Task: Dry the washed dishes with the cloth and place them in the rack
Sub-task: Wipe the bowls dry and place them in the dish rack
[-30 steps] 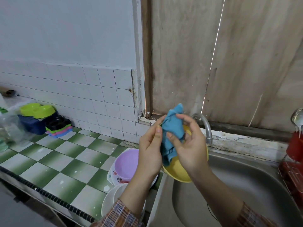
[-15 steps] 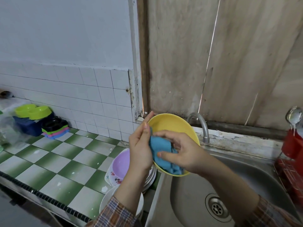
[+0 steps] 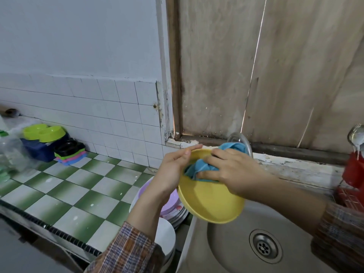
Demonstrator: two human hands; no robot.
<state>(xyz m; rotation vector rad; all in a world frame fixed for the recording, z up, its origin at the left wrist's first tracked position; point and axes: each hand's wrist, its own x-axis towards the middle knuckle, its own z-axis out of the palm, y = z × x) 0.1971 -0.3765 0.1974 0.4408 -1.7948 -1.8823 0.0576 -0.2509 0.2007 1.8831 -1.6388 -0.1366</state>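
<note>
Yellow bowl [image 3: 208, 201] is held tilted in the air above the left side of the sink [image 3: 232, 251], in front of the tap [image 3: 243, 141]. Left hand [image 3: 171, 172] grips the bowl's left rim, fingers [image 3: 189, 152] lying along the upper edge. Right hand [image 3: 234, 172] is inside the bowl, fingers curled over a bunched blue cloth [image 3: 202, 168] and pressing it against the inner wall. A stack of plates [image 3: 180, 214] with a lilac bowl [image 3: 169, 203] on top sits on the counter [image 3: 78, 184] just left of the sink. The red rack [image 3: 348, 196] stands at the sink's far right edge, well apart from the bowl.
</note>
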